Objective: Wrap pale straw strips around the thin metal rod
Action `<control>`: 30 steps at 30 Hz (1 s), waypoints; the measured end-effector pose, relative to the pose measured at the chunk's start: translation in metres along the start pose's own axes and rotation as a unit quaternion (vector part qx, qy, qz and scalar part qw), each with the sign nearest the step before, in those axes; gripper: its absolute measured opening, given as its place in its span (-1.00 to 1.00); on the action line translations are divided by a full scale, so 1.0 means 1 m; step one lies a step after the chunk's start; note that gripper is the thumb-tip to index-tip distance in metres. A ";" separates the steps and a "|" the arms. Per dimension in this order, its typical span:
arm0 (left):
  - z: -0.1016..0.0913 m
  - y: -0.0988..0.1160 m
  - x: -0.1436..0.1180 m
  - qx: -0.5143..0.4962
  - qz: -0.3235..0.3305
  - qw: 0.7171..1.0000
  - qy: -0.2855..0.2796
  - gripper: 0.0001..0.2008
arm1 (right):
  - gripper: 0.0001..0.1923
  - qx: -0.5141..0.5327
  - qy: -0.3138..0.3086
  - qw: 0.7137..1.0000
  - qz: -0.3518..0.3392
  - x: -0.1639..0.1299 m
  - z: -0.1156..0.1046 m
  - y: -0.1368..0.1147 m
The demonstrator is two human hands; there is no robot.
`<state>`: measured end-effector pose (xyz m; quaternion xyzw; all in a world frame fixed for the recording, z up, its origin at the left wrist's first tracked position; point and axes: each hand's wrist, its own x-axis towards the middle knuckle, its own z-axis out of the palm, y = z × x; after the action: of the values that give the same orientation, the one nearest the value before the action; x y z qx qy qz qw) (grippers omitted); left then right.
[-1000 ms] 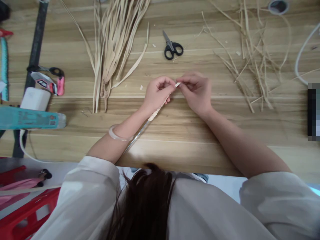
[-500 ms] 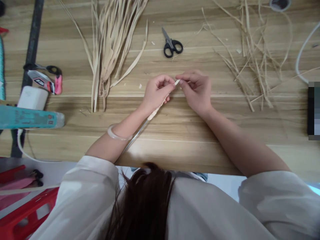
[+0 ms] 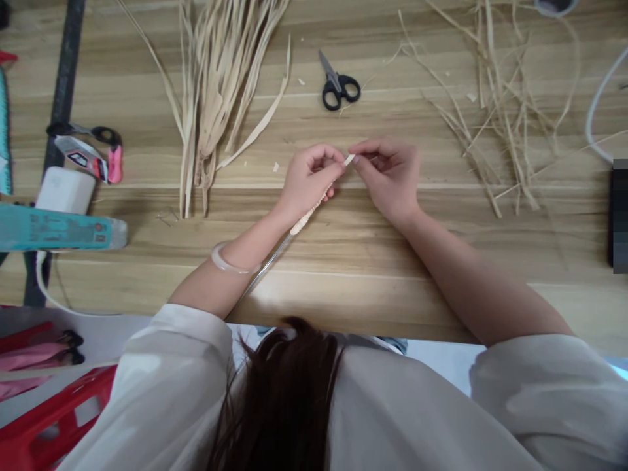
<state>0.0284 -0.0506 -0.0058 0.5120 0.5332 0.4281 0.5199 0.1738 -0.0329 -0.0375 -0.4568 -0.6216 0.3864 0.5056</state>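
Observation:
My left hand (image 3: 313, 178) is closed around the upper part of a thin metal wire (image 3: 269, 263). Pale, ridged wrapping (image 3: 301, 224) covers the wire just below that hand, and the bare lower length slants down past my forearm. A short end of a pale, flat plant-fibre strip (image 3: 348, 159) shows between my two hands. The thumb and forefinger of my right hand (image 3: 391, 178) pinch this strip's end. The wire's top is hidden inside my left hand.
Black-handled scissors (image 3: 338, 88) lie beyond my hands. A bundle of dried strips (image 3: 216, 98) is at the back left, with loose thin strips (image 3: 510, 124) at the right. A turquoise tube (image 3: 59, 227), a white charger (image 3: 65, 190) and more scissors (image 3: 104, 135) are at the left.
My right hand has moved slightly to the right, its fingers still pinching the strip. My left hand stays almost in place on the wire. The view has shifted a little.

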 end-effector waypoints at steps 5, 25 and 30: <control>0.000 0.000 0.000 0.006 -0.013 1.000 0.006 -0.90 | -0.81 -0.007 -0.003 1.000 0.000 0.001 -0.001 0.001; 0.001 0.002 -0.002 0.014 -0.022 1.000 0.005 -0.90 | -0.72 -0.003 -0.036 0.999 0.020 0.000 -0.001 -0.002; 0.001 0.001 -0.001 0.012 -0.015 1.000 0.006 -0.91 | -0.67 0.009 -0.038 0.999 -0.008 0.001 0.000 0.000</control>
<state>0.0290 -0.0520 -0.0051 0.5078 0.5491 0.4167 0.5168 0.1733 -0.0323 -0.0375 -0.4319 -0.6403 0.4050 0.4894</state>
